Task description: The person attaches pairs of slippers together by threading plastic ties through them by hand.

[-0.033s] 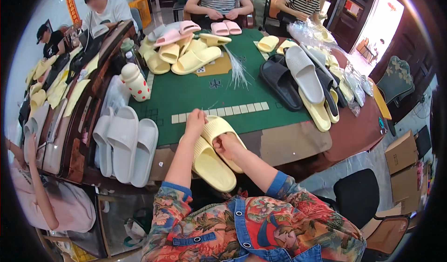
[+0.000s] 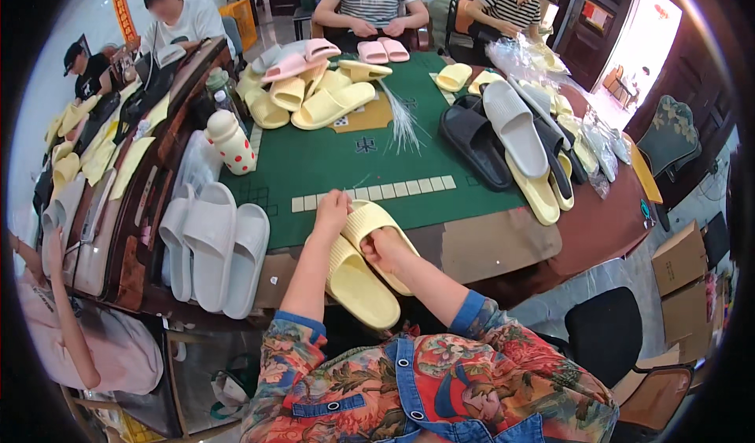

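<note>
— Green table top (image 2: 314,160), with a brown strip along the near edge. Surroundings?

— Two people in striped shirts sit across the far side. Pink slippers (image 2: 383,50) lie near the edge in front of one of them. Cardboard boxes (image 2: 680,258) on the floor to the right.

— Position of the main item?

— Yellow slipper pair (image 2: 360,289), at the near edge of the table, in front of the wearer. The two lie side by side, slanted, straps away from the body, heels toward it.

— Left hand (image 2: 332,212)?

— At the far, toe end of the pair. Fingers drawn together in a pinch; a fine pale strand shows near the tips, but cannot tell whether it is gripped.

— Right hand (image 2: 384,248)?

— Over the right slipper of the pair, at the strap opening. Fingers bent inward, tips hidden; cannot tell whether they pinch anything.

— Nearby items?

— Beyond the hands, a row of pale rectangles (image 2: 401,188); farther off, a fan of thin white strands (image 2: 403,120) beside a heap of yellow and pink slippers (image 2: 334,106). To the left, grey slippers (image 2: 208,250) at the near corner, and a white bottle with red dots (image 2: 230,144) behind them. To the right, a black slipper (image 2: 474,145) next to a grey one lying on other footwear.
</note>
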A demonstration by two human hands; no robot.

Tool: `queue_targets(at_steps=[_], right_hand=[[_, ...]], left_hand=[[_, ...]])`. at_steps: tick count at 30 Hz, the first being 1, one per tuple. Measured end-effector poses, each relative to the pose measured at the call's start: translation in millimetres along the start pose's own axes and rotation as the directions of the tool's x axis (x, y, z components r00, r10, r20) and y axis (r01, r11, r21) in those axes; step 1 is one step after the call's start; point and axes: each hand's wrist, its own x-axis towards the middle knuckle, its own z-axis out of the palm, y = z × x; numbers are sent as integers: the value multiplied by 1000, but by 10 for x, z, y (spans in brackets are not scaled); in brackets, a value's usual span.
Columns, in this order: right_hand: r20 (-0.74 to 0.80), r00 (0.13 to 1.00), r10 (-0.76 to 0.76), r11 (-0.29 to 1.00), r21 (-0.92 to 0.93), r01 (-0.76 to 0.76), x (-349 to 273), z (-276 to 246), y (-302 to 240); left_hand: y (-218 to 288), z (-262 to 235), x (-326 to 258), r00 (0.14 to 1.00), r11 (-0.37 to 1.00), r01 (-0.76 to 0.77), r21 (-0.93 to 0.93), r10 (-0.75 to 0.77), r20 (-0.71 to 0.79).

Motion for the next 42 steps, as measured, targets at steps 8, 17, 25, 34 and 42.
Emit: queue_targets(at_steps=[8,17,25,34,42], right_hand=[[-130,973,-189,977,-125,173,60,24,106],[-178,982,-55,997,-54,46,99,63,17],[-191,981,-46,999,-31,41,148,-17,18],[-79,987,-137,990,25,140,35,13,58],[-10,944,-330,941,78,330,-363,-157,247]], left_hand=[[-215,-31,-21,952,965,158,-208,-94,290],[-125,-1,-96,970,987,113,-118,-83,229],[33,-13,-138,938,937,218,-274,-123,326],[-34,-61,-164,993,996,-78,41,81,-84],[876,-230,-670,864,898,-396,190,435,-256]])
